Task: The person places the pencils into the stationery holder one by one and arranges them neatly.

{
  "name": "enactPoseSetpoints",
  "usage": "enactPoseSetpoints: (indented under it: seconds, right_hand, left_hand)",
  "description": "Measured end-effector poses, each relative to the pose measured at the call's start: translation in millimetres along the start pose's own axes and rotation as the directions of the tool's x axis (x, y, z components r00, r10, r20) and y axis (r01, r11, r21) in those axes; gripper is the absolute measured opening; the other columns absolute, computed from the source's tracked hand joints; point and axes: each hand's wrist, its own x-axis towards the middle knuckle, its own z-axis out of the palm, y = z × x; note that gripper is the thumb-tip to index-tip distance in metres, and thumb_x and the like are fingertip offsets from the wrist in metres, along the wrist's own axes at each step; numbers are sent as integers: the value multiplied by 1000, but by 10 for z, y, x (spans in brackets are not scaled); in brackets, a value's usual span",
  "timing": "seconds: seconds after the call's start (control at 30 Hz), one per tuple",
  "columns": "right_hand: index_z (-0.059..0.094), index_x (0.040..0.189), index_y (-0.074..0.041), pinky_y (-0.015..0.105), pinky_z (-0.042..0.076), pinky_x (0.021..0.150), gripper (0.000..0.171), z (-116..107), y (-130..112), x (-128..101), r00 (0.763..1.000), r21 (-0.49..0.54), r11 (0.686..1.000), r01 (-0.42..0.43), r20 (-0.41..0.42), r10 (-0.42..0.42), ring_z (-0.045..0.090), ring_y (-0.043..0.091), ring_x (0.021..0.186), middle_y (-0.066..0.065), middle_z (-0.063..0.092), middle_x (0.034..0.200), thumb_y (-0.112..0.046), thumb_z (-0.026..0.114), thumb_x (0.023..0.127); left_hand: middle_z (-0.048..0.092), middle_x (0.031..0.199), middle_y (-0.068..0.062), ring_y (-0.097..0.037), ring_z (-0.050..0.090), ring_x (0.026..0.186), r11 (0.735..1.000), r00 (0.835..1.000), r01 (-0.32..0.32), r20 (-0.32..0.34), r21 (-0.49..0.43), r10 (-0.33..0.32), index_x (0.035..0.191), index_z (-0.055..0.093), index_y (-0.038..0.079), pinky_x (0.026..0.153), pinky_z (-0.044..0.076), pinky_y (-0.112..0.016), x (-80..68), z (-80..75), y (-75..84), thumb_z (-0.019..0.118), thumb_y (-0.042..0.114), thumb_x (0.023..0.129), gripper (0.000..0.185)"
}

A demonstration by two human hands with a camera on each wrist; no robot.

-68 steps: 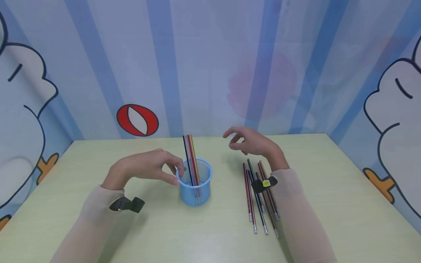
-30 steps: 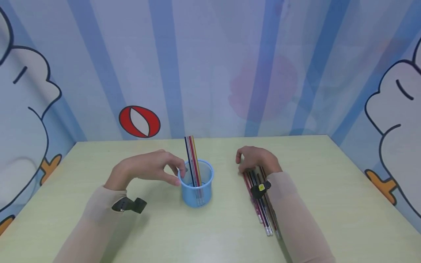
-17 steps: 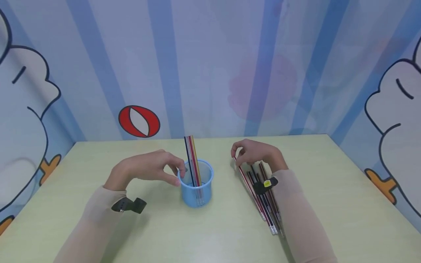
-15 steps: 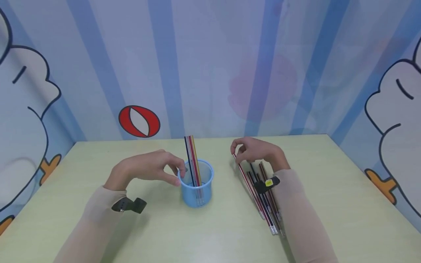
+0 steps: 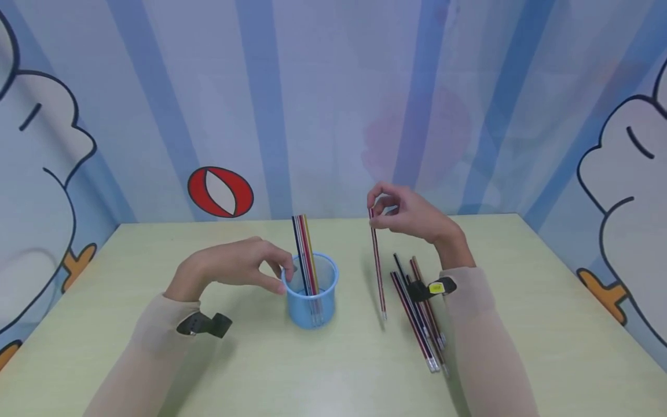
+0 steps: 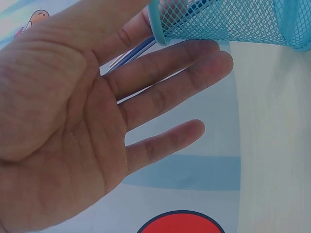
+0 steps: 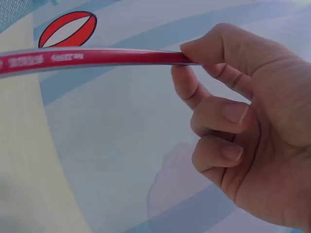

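Observation:
A blue mesh pencil cup (image 5: 299,313) stands on the table with several pencils (image 5: 304,249) leaning upright in it. My left hand (image 5: 242,263) grips the cup's rim between thumb and index finger. The other fingers stretch out below the mesh wall (image 6: 228,22) in the left wrist view. Held up between thumb and fingertip of my right hand (image 5: 409,214) is a red striped pencil (image 5: 377,266). It hangs nearly upright, its eraser end low over the table. Printed lettering shows on this pencil (image 7: 107,57) in the right wrist view.
Several dark and red pencils (image 5: 414,324) lie in a loose pile under the right forearm, eraser ends toward me. The pale table (image 5: 260,370) ends at a blue striped backdrop (image 5: 333,116) with a printed red ball (image 5: 200,191).
My right hand has gone down to the pile, pinched a red pencil by its far end and raised it, swinging it away leftward. My left hand keeps its hold on the rim.

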Motion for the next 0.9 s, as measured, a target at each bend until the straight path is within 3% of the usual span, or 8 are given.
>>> enactPoseSetpoints:
  seconds: [0.1, 0.27, 0.43, 0.63, 0.77, 0.9]
  right_hand:
    - [50, 97, -8, 29, 36, 47, 21, 48, -147, -24, 999, -3, 999, 38, -35, -38, 44, 29, 59, 16, 54, 83, -9, 62, 81]
    - [50, 97, -6, 28, 36, 46, 18, 100, -351, -66, 993, -20, 996, 84, -84, -85, 47, 22, 58, 15, 54, 84, -6, 60, 82]
    - [49, 98, -1, 29, 41, 52, 20, 96, -499, -102, 974, -25, 988, 153, -167, -155, 53, 23, 64, 13, 54, 86, -2, 59, 81]
    - [49, 98, -4, 29, 45, 59, 20, 111, -686, -167, 925, -13, 976, 219, -314, -212, 58, 27, 71, 12, 55, 87, -4, 60, 81]
    - [48, 100, -6, 27, 41, 53, 21, 120, -759, -204, 884, 8, 965, 263, -402, -237, 56, 26, 60, 12, 54, 86, -5, 59, 82]
    - [48, 101, -5, 25, 35, 44, 22, 140, -785, -192, 837, 65, 936, 345, -472, -275, 44, 20, 43, 11, 51, 83, -4, 60, 82]
  left_hand:
    - [60, 96, 15, -3, 56, 94, 1000, 1000, 6, 4, -8, -6, 89, 58, 29, 79, 45, -28, -15, 21, -18, 66, 34, 79, 14]
    - [60, 96, 15, -3, 57, 93, 1000, 1000, -4, 5, -16, 5, 90, 58, 29, 80, 45, -29, -25, 42, -39, 66, 32, 79, 14]
    - [61, 98, 11, -5, 57, 94, 1000, 1000, -12, -2, -9, 12, 89, 58, 30, 79, 46, -29, -16, 16, -22, 66, 32, 79, 14]
    - [60, 94, 15, -5, 57, 93, 1000, 1000, -16, -2, 0, 16, 90, 58, 29, 79, 46, -29, -2, 3, -10, 66, 32, 79, 14]
    - [60, 93, 16, -5, 57, 94, 1000, 1000, -8, 3, -5, 8, 91, 59, 27, 79, 46, -30, 11, 4, -11, 66, 33, 79, 16]
    - [59, 92, 17, -3, 56, 93, 1000, 1000, 6, 4, 2, -6, 90, 58, 30, 79, 45, -28, 18, -1, -10, 66, 34, 78, 15]
